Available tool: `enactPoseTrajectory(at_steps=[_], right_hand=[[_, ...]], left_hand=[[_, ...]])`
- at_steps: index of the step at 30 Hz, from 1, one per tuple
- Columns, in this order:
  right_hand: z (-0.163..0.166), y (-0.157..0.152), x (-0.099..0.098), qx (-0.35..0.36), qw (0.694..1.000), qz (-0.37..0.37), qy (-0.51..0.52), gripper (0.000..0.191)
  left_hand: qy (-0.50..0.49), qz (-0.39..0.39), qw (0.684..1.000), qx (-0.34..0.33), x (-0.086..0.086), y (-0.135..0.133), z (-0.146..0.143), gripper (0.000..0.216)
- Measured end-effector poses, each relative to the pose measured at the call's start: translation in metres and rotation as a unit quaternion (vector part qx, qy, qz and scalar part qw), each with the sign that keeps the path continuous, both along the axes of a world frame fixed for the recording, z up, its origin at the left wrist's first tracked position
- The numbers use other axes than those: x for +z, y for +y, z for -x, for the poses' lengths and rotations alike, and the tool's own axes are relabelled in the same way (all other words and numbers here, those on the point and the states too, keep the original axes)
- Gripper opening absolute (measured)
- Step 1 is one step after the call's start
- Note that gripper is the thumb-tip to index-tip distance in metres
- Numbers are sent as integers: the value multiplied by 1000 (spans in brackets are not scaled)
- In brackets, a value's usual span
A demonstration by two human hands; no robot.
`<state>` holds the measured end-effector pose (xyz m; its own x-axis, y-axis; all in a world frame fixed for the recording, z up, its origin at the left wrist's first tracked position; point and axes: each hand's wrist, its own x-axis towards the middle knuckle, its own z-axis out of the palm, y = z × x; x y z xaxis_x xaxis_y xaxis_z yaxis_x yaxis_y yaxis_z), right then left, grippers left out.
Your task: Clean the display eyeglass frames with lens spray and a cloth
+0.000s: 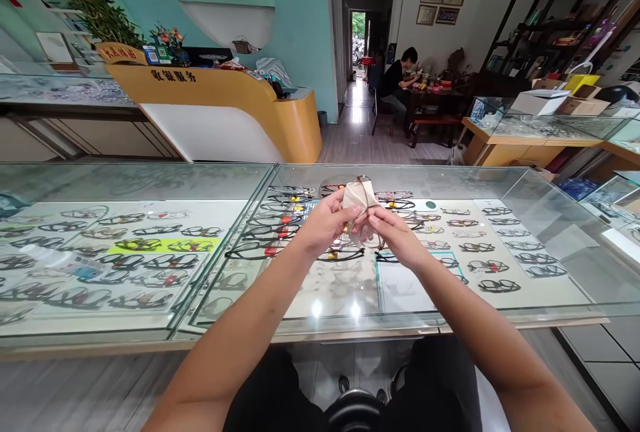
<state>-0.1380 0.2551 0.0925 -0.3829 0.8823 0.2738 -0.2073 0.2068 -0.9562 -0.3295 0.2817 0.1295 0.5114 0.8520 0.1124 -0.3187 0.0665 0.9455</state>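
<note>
My left hand (pixel 327 220) is closed on a beige wiping cloth (pixel 358 196), thumb laid across its lower part. Wrapped partly in that cloth is a pair of eyeglasses (pixel 364 182) with a thin dark frame; most of it is hidden by cloth and fingers. My right hand (pixel 396 232) pinches the eyeglasses at the near side of the cloth, its fingers almost touching the left ones. Both hands are above a glass display counter (pixel 325 315), over rows of spectacle frames (pixel 255 249), several with red or yellow tags.
More spectacle frames (pixel 140 244) fill the left glass case. A white sheet with a teal edge (pixel 406 285) is by my right forearm. Beyond stands a yellow cash desk (pixel 215 95). A person (pixel 399 82) sits at a dark table at the back. Boxes (pixel 540 102) stand on the right counter.
</note>
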Motion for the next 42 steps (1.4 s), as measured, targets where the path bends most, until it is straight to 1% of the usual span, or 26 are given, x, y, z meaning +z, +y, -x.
enactPoseTrajectory(at_steps=[2,7,12,14,16,19,21,23,25,29,31,33,37,40,42], right_hand=[[1,-1,-2,-3,1000,1,-3,45],[1,-1,-5,12,1000,16,13,41],[1,-3,-2,17,998,52,28,45],[1,-4,-2,23,998,56,23,46],[2,-4,-2,25,999,38,3,46],[2,-4,-2,17,999,0,-33,46],[3,-5,-2,18,999,-15,-41,45],[3,-6,0,24,999,-24,-37,44],[2,-7,3,22,999,-26,-28,42],[-1,-7,5,5,1000,1,-11,41],[-2,-6,3,4,1000,17,0,41],[0,-5,0,7,999,27,16,43],[6,-6,-5,11,999,29,17,45],[7,-9,-3,15,999,30,1,46],[5,-9,0,14,1000,24,5,44]], left_hand=[[-2,8,1000,11,-2,0,-2,52],[-17,27,999,14,-7,-1,-8,56],[-34,35,999,12,-8,-1,-10,67],[-30,28,999,19,-9,-1,-12,67],[-26,10,999,44,-12,-1,-14,64],[-30,-14,994,105,-18,-1,-18,62],[-29,-19,992,125,-19,0,-19,62],[-24,-28,992,117,-17,2,-16,62],[-15,-41,995,87,-13,4,-11,62],[-1,-49,998,30,0,8,2,62],[1,-45,999,14,3,7,3,66],[-1,-50,999,20,2,4,-1,66],[-12,-69,995,68,-8,-1,-14,57],[-20,-78,992,97,-12,0,-16,57],[-20,-84,992,90,-10,2,-12,62]])
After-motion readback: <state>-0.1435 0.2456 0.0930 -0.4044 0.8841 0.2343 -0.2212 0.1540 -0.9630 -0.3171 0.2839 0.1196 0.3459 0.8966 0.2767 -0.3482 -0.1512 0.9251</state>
